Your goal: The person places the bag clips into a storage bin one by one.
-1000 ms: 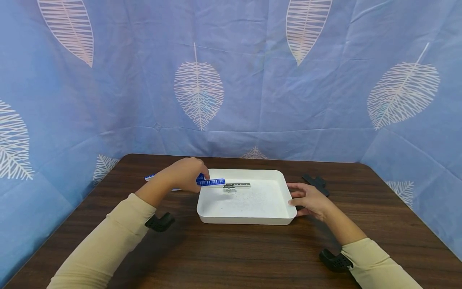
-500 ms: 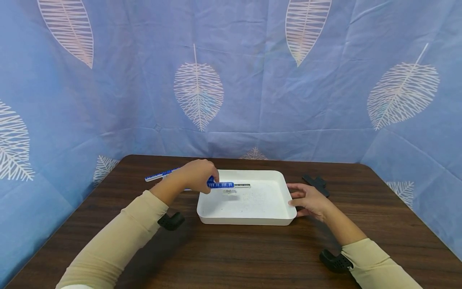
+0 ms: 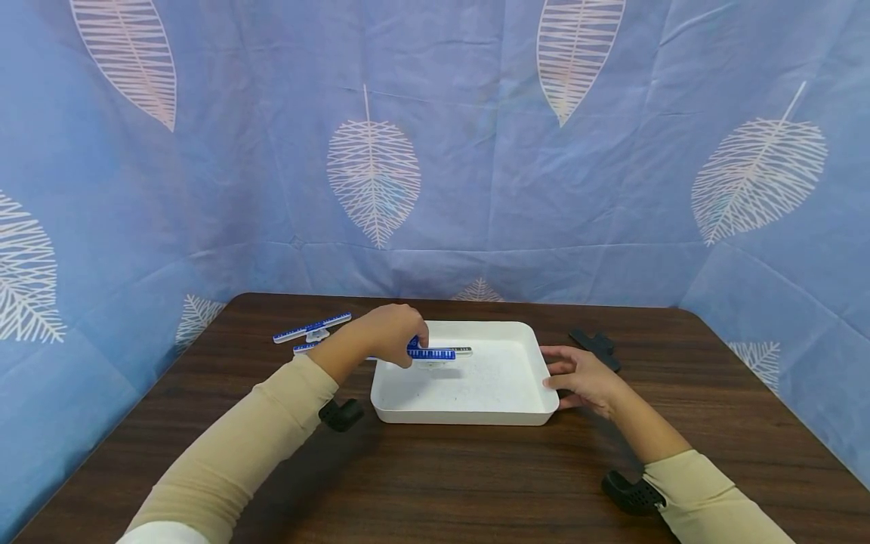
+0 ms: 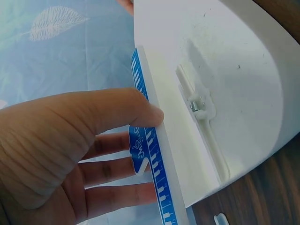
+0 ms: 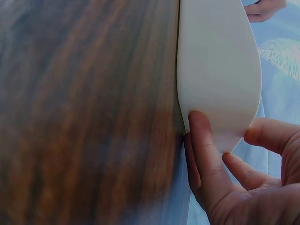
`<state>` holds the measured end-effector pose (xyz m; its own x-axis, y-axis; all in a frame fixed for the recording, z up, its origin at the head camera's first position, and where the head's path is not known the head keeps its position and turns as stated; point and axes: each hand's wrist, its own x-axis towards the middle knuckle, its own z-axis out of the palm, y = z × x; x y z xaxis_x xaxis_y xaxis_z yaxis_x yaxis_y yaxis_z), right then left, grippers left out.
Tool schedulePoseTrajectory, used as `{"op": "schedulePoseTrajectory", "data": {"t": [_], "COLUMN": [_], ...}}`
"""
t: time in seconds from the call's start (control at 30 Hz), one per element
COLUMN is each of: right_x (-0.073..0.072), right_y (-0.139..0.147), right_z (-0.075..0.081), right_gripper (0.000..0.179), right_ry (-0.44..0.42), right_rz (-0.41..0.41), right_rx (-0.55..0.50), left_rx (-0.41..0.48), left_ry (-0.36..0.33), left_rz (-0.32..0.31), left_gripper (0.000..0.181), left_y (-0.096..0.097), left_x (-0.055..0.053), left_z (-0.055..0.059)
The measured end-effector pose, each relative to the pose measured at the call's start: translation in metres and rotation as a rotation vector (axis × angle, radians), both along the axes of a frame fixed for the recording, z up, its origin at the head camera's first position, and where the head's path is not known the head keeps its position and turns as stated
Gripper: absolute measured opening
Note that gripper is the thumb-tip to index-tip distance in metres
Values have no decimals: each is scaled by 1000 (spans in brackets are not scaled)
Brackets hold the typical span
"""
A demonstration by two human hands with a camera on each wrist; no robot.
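My left hand (image 3: 390, 332) is over the left part of a shallow white tray (image 3: 469, 417). Thumb and fingers pinch a blue sheet-music clip (image 3: 438, 353) printed with piano keys; the left wrist view shows the thumb on the clip's (image 4: 161, 178) long edge and the other fingers behind it. Inside the tray lies another clip, pale with a black key pattern (image 3: 464, 350), partly hidden behind the held one. Around the tray's right end, my right hand (image 3: 587, 378) holds the wall, its fingertips (image 5: 199, 123) against the outside and the thumb near the rim.
To the left of the tray lie a blue piano-key clip (image 3: 313, 328) and a second blue one (image 3: 303, 347), partly covered by my left forearm. A black clip (image 3: 596, 349) rests beyond my right hand. Leaf-patterned blue cloth (image 3: 435, 189) hangs behind the brown table (image 3: 476, 483).
My left hand has moved rightward over the tray, carrying the blue sheet-music clip. More of the clips on the left has come into view. My right hand has stayed on the tray.
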<state>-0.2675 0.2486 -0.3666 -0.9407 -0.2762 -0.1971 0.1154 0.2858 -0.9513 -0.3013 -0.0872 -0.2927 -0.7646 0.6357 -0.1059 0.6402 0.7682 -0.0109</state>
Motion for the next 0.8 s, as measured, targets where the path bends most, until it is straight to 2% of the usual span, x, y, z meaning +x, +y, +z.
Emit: {"op": "schedulePoseTrajectory", "data": {"t": [0.27,0.53,0.8], "right_x": [1,3,2], "right_y": [0,-1,-1], "right_z": [1,1,1], "right_gripper": [72,72,72], "right_ry": [1,6,1], "right_rz": [7,15,1], "right_rx": [-6,-1,2], "left_rx": [4,3,-6], "left_ry": [-50,-65,-109], "left_rz": [23,4,13], "left_gripper": [27,28,26], "left_y": [12,22,32], "left_x": [-6,-16,-22], "left_z": [-5,-12,-18]}}
